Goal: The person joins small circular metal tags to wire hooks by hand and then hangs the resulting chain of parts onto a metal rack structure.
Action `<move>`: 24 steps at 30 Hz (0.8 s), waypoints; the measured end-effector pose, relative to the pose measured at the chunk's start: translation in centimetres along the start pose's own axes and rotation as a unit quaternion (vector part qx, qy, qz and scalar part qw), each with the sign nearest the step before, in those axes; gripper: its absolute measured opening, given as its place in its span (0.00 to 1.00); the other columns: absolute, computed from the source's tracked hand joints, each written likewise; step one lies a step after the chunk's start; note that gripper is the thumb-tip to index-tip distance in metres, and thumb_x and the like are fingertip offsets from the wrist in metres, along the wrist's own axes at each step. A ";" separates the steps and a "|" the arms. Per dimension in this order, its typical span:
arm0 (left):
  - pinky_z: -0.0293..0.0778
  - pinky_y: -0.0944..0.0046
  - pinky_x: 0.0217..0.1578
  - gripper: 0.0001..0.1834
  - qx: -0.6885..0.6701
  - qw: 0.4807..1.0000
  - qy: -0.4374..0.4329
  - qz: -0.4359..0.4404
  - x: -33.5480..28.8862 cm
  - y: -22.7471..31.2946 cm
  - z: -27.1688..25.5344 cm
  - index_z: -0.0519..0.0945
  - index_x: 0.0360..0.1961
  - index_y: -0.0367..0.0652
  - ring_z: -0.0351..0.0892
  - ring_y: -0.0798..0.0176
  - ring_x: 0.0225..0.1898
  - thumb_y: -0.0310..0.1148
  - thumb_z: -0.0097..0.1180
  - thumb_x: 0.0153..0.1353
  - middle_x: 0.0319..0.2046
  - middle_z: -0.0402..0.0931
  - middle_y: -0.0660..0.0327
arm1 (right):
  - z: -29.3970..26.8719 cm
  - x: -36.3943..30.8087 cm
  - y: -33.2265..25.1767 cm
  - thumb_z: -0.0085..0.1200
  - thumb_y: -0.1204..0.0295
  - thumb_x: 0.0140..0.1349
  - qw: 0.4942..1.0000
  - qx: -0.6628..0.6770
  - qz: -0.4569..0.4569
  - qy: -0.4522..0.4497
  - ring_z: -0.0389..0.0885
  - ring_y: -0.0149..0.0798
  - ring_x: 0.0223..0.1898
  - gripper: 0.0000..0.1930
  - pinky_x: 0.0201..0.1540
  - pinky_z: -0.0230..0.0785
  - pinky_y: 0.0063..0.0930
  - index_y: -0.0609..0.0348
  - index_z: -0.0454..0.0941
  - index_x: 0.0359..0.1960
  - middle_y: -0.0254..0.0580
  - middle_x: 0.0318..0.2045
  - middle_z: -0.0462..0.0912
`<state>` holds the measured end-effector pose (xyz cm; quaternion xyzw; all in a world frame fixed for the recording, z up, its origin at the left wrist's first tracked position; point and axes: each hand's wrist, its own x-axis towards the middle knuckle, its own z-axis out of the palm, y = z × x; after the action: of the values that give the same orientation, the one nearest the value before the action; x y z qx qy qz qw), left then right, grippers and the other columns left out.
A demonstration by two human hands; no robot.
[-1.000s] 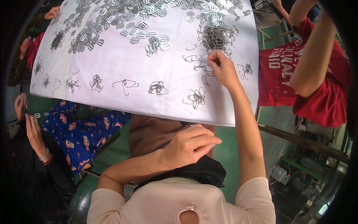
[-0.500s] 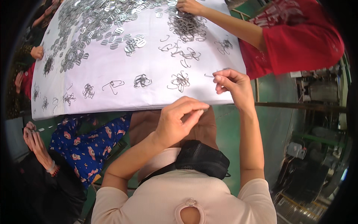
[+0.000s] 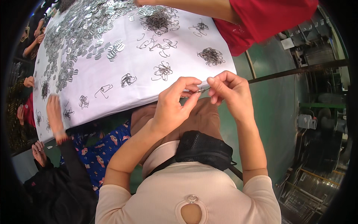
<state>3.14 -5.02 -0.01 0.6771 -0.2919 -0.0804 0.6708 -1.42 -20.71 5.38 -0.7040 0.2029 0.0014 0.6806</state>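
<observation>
Just beyond the table's near edge, my two hands meet over my lap. My left hand (image 3: 172,105) is closed in a pinch on a small grey metal piece (image 3: 200,90), mostly covered by the fingers. From the right, my right hand (image 3: 233,95) pinches a thin wire hook (image 3: 206,89) with its end at that piece. Closest to them on the table are a dense pile of wire hooks (image 3: 211,56) and a smaller hook cluster (image 3: 162,71).
A white-covered table (image 3: 123,100) carries many flat slotted metal buckles (image 3: 84,33) and a large hook heap (image 3: 158,20). A red-sleeved person's arm (image 3: 209,9) reaches across the far right. At left, a dark-sleeved person's hand (image 3: 55,114) is over the table edge.
My hands have come together, the right bringing its hook to the left's piece. The view has shifted, showing the dense hook pile at right. The dark-sleeved person's hand has risen to the table.
</observation>
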 end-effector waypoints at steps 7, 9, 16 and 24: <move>0.77 0.67 0.30 0.14 0.010 0.994 -0.046 0.101 4.0 1.2 2.5 0.73 0.40 0.37 0.80 0.62 0.29 0.17 0.55 0.50 0.27 0.77 0.57 | -2.2 -2.2 -1.1 0.58 0.68 0.57 0.985 0.153 -0.023 0.078 0.74 0.22 0.26 0.09 0.21 0.60 0.13 0.61 0.78 0.30 0.32 0.26 0.78; 0.79 0.67 0.36 0.16 0.006 0.986 -0.095 0.139 5.2 2.2 3.2 0.74 0.42 0.37 0.80 0.67 0.34 0.17 0.55 0.50 0.31 0.78 0.59 | -3.1 -3.0 -1.7 0.57 0.71 0.57 0.982 0.165 -0.035 0.085 0.75 0.24 0.27 0.08 0.21 0.62 0.13 0.63 0.77 0.33 0.34 0.28 0.79; 0.77 0.66 0.37 0.18 -0.031 0.965 -0.179 0.190 9.1 5.2 5.7 0.73 0.45 0.41 0.79 0.66 0.36 0.20 0.57 0.51 0.34 0.78 0.59 | -5.4 -6.3 -3.8 0.53 0.79 0.58 0.946 0.139 -0.208 0.206 0.78 0.29 0.28 0.07 0.23 0.70 0.16 0.66 0.75 0.38 0.43 0.33 0.80; 0.70 0.59 0.44 0.16 0.174 0.937 -0.202 0.225 15.8 -7.1 8.5 0.73 0.42 0.39 0.74 0.52 0.43 0.34 0.56 0.53 0.41 0.76 0.55 | -11.6 -14.0 -9.2 0.47 0.76 0.63 0.878 0.091 -0.369 0.290 0.76 0.30 0.34 0.12 0.32 0.75 0.18 0.69 0.72 0.46 0.46 0.41 0.76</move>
<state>13.79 -20.76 -3.09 0.6695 -0.5750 -0.0107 0.4701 -14.82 -27.95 18.93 -0.6313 0.1158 -0.4730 0.6036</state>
